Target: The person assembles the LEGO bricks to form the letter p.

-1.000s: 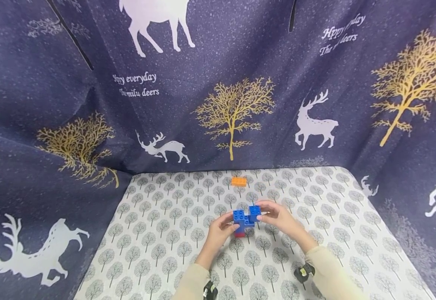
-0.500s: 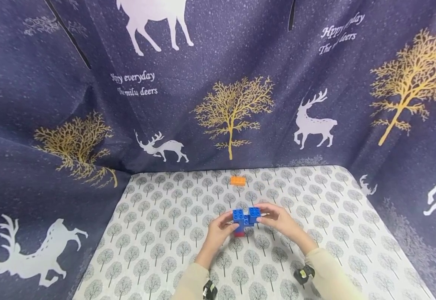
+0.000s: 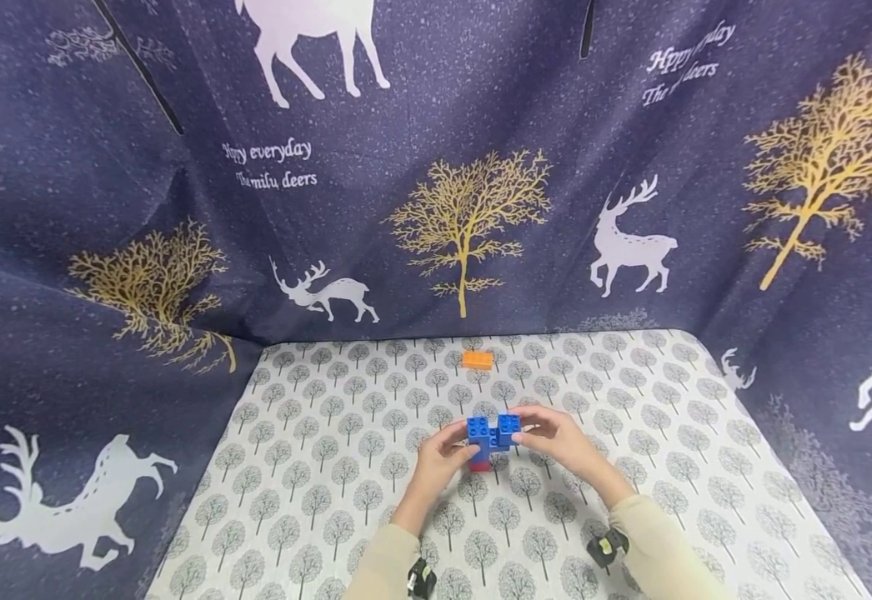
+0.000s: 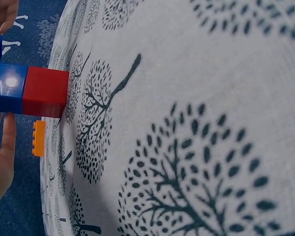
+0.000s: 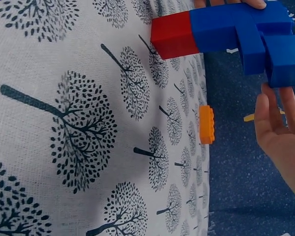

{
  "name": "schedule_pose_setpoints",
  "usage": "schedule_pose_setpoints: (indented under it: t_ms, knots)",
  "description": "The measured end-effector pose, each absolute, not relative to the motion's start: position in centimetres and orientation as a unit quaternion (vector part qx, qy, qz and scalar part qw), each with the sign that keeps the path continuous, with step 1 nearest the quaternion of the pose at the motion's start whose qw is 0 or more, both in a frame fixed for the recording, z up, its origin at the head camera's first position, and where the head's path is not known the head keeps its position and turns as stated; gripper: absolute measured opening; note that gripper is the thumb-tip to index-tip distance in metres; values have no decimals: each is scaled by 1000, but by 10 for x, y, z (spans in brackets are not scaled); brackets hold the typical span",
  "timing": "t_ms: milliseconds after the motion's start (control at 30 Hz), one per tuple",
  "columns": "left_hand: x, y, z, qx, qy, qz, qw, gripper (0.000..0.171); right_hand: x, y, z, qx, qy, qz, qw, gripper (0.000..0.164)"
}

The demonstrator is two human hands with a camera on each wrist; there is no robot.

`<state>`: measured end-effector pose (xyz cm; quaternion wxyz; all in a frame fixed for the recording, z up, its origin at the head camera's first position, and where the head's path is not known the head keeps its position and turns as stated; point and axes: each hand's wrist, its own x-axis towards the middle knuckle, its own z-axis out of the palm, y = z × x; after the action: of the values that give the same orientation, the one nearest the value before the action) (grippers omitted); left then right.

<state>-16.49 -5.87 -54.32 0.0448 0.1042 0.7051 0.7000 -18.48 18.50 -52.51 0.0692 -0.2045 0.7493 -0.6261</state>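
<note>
Near the middle of the table, a stack of toy building blocks stands upright, with a red block [image 5: 173, 35] at the bottom and blue blocks [image 3: 478, 427] above it. My left hand [image 3: 439, 460] grips the blue part of the stack from the left, fingers behind and thumb in front. A flatter blue piece [image 5: 250, 46] juts out from the stack toward the right. Over its outer end is a small blue block [image 3: 509, 427], pinched between the thumb and fingers of my right hand [image 3: 556, 439]. In the right wrist view, the small block sits right against the jutting piece.
An orange block [image 3: 477, 360] with studs on top lies farther back, near the table's far edge. White cloth with a tree print covers the table [image 3: 316, 517]. A dark blue curtain [image 3: 421, 125] with deer and trees hangs behind and at the sides.
The small blue block in my right hand has come down slightly toward the jutting piece since a second ago. My left hand keeps its grip on the stack in about the same place.
</note>
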Motion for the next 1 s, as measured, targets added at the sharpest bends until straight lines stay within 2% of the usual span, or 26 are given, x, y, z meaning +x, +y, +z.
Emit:
schedule_pose_setpoints:
  t_ms: [200,467,1000]
  knots:
    - [-165,-59,-545,109,705,700,44,46,-186,184,-525,-200,749,-626,84,42]
    - [-166,-60,-544,106,710,695,43,47,-190,188,-529,-216,752,-620,67,42]
    - [-166,-59,-544,103,694,710,55,46,-190,190,-519,-205,760,-612,76,42]
